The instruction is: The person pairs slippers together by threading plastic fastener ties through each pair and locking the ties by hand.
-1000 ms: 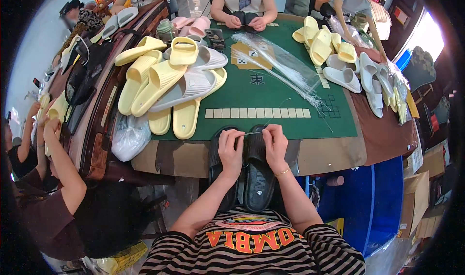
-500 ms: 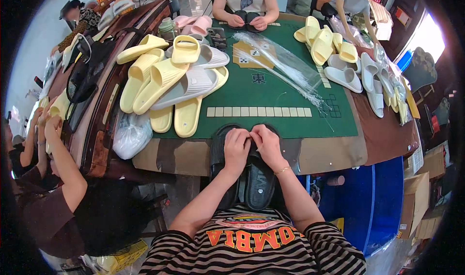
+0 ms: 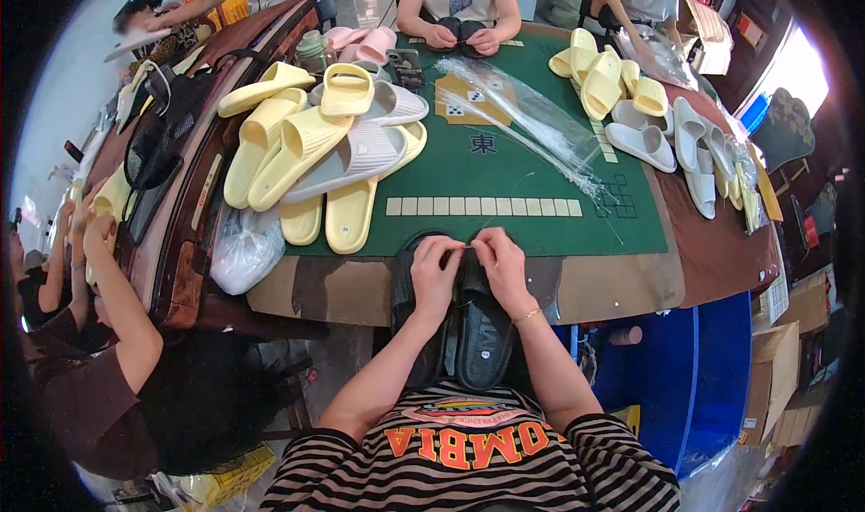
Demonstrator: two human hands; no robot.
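Note:
A pair of black slippers (image 3: 482, 350) rests against me at the table's near edge, soles down and toes pointing away. Above their straps, my left hand (image 3: 436, 273) and my right hand (image 3: 501, 264) are both closed in a pinch, fingertips almost meeting. Between them runs a thin strand, whose loose end appears to curve up over the green mat (image 3: 541, 234). The hands cover part of the slippers' straps. A bundle of similar clear plastic strands (image 3: 532, 129) lies beyond on the mat, partly in a plastic sleeve.
Yellow and grey slippers (image 3: 302, 147) are piled at left beside a clear plastic bag (image 3: 245, 252). More slippers (image 3: 644, 142) lie at right. A co-worker's hands (image 3: 461, 39) hold black slippers across the table. Other people work at left and far right. A blue bin (image 3: 649, 386) stands below right.
My fingertips have drawn slightly apart and lifted from the slippers' straps, showing the thin strand between them. At far right, a co-worker's arms have pulled back over a plastic bag.

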